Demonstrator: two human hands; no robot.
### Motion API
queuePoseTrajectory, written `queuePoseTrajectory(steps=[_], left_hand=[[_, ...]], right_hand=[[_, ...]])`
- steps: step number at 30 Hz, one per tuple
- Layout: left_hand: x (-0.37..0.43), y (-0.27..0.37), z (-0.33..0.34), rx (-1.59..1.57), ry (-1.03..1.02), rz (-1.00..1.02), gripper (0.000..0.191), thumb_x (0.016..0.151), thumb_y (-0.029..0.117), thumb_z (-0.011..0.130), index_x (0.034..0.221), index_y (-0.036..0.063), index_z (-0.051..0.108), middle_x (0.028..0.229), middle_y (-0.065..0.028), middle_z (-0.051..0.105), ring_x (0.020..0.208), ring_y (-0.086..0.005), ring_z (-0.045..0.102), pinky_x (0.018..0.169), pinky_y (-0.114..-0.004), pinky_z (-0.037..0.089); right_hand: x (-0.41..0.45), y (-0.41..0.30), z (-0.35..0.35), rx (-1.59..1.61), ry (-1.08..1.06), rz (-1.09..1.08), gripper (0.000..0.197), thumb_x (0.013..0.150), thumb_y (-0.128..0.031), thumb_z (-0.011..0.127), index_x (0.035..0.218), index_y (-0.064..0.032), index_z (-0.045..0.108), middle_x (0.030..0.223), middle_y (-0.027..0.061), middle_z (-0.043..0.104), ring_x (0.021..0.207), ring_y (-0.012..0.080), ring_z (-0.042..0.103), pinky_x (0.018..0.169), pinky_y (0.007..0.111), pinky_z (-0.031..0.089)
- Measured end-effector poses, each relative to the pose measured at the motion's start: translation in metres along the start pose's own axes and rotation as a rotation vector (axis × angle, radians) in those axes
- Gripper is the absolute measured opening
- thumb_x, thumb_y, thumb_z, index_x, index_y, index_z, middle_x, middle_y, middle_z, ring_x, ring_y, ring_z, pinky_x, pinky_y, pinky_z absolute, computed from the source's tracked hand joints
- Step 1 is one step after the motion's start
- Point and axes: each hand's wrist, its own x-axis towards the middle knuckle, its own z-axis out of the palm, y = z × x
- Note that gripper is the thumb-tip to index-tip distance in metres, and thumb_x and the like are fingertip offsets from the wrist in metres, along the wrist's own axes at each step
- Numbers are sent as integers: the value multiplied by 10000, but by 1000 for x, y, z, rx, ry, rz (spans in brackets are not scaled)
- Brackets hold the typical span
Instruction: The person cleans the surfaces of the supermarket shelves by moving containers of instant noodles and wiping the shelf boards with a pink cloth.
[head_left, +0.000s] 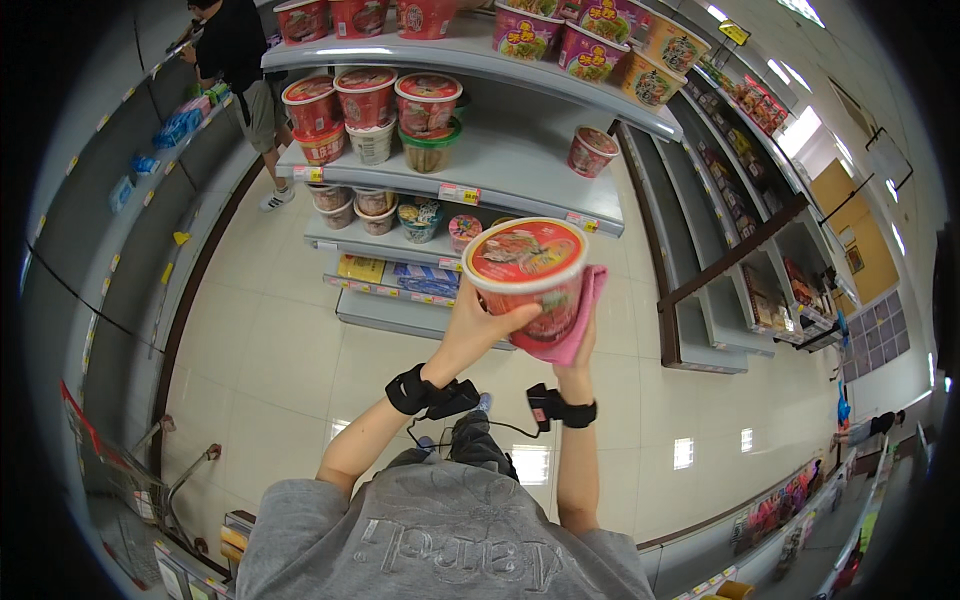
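A red instant noodle tub (529, 274) with a white rim and a printed red lid is held up before me. My left hand (491, 319) grips it from the left, thumb across its front. On the tub's right side my right hand (585, 337) presses a folded pink cloth (574, 330) against the wall and lower edge; its fingers are mostly hidden. Behind stands a grey metal shelf (517, 180). Stacked red tubs (365, 97) stand at its left, and a single smaller red tub (592, 151) at its right end.
Purple tubs (592, 52) and others line the upper shelf. Lower shelves hold smaller cups (420, 219) and packets. A person (240, 75) stands at the left shelving. A shopping cart (172, 480) is at lower left. More shelving (690, 262) runs along the right, across tiled floor.
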Motion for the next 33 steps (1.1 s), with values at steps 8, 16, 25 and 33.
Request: queuePoseTrajectory(steps=[8,16,25,33], left_hand=[[-24,13,-5,272,-250,227,1104,509,286,902,1371,7,270,1351,-160,374,1269,-287,382,1058,-400,308],[-28,-2,-14,340,-246,283,1114,496,291,904,1363,13,262,1330,-174,361,1252,-315,381,1069,-422,293],[-30,4,-12,806,-330,426,1038,554,291,857,1363,3,275,1332,-221,335,1248,-394,340,1056,-464,291],[-13,-7,-21,695,-220,451,1038,528,244,875,1341,3,277,1289,-221,357,1217,-396,361,1021,-460,339]], right_hand=[[-40,-42,-3,-99,7,69,515,982,-379,364,1349,-18,376,1303,144,500,1166,237,520,969,385,459],[-81,-69,40,-715,127,-224,383,997,-289,387,1056,49,556,802,27,590,698,69,515,603,231,423],[-75,-80,61,-1244,-199,-377,435,854,-21,446,1282,51,463,1370,209,441,1266,362,425,1051,374,333],[-95,-85,52,-1221,-663,-446,406,767,14,428,1149,21,564,1265,208,546,1232,338,480,1046,411,347]])
